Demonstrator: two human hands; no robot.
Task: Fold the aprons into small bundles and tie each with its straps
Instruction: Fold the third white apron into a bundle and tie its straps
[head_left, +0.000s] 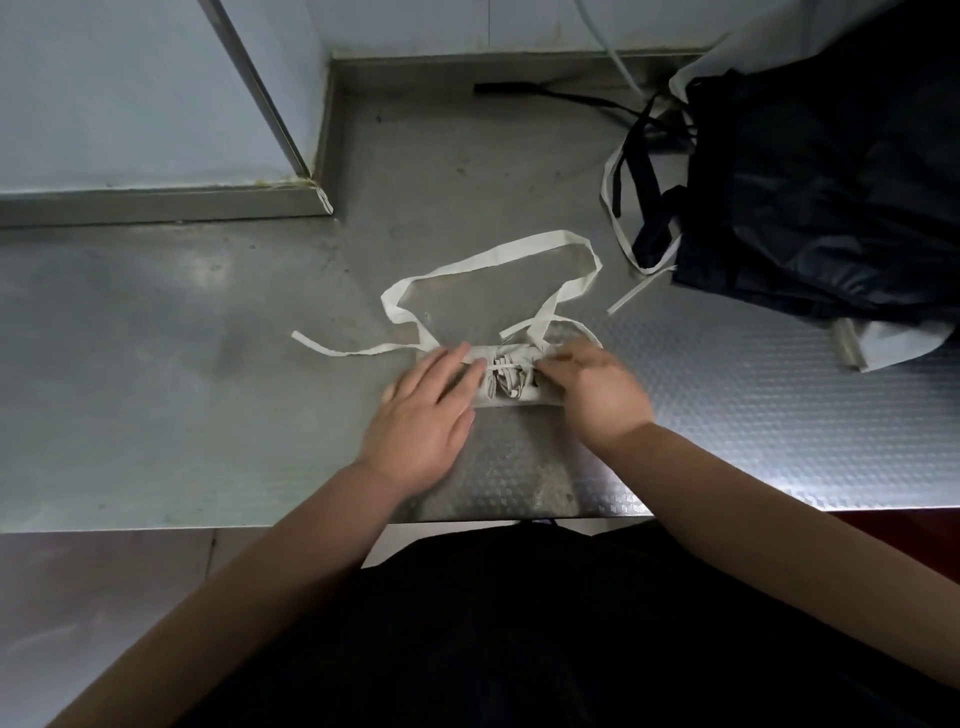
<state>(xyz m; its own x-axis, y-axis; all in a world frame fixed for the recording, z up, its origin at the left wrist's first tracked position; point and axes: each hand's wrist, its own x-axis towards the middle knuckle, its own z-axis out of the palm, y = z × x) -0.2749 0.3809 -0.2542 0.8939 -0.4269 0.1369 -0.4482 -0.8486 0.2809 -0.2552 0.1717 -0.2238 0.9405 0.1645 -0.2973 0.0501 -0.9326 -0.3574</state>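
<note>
The folded pale apron bundle (506, 384) lies near the steel counter's (208, 364) front edge, with both ends covered by hands. The left hand (423, 410) presses flat, fingers straight. The right hand (597, 389) (motion-blurred) hides its fingertips, so its grip cannot be told. Loose straps (493, 260) loop behind.

My left hand (421, 410) lies flat on the left end of the folded white apron (506, 387), with its fingers straight. My right hand (592, 389) is on the right end with bent fingers. It looks blurry, so I cannot tell if it pinches anything. A long white strap (493, 257) makes a big loop on the metal table (156, 338) behind the apron. A pile of dark aprons (810, 208) sits far to the right.
</note>
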